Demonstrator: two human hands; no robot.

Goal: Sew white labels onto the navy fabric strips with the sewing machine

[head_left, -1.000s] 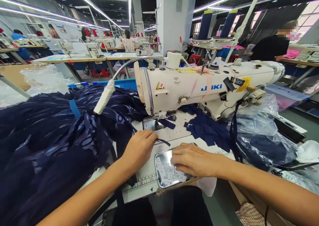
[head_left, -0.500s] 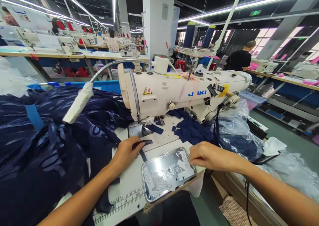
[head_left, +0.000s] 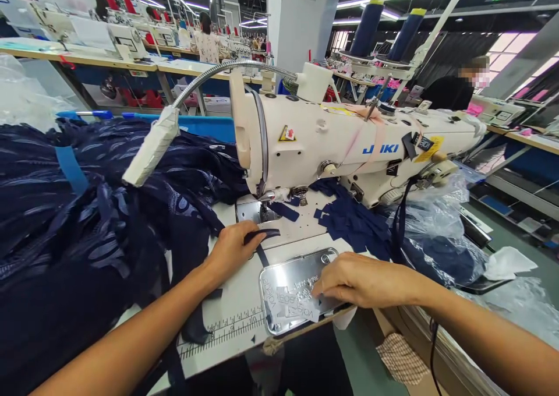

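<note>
My left hand (head_left: pixel 233 247) is closed on a narrow dark navy fabric strip (head_left: pixel 268 233), whose end sticks out past the thumb toward the needle area. Beside it lies a shiny metal tray (head_left: pixel 288 271) with loose printed labels (head_left: pixel 283 306) and small clear bits in it. Over the tray's right half is my right hand (head_left: pixel 353 279), its fingers bent together and the fingertips down at the labels. Whatever it pinches is hidden. Just beyond my left hand stands the sewing machine (head_left: pixel 301 145), its presser foot (head_left: pixel 264 207) above the metal plate.
A large heap of navy printed garments (head_left: pixel 109 227) covers the left side. Navy fabric scraps (head_left: pixel 349 215) lie under the machine arm. A wrapped gooseneck lamp (head_left: pixel 152 145) hangs at left. Plastic bags (head_left: pixel 441 209) lie at right; a person (head_left: pixel 449 87) is farther back.
My right hand has moved left from the tray's right edge to over the labels inside it. My left hand still holds the strip. The view has tilted down and shifted left.
</note>
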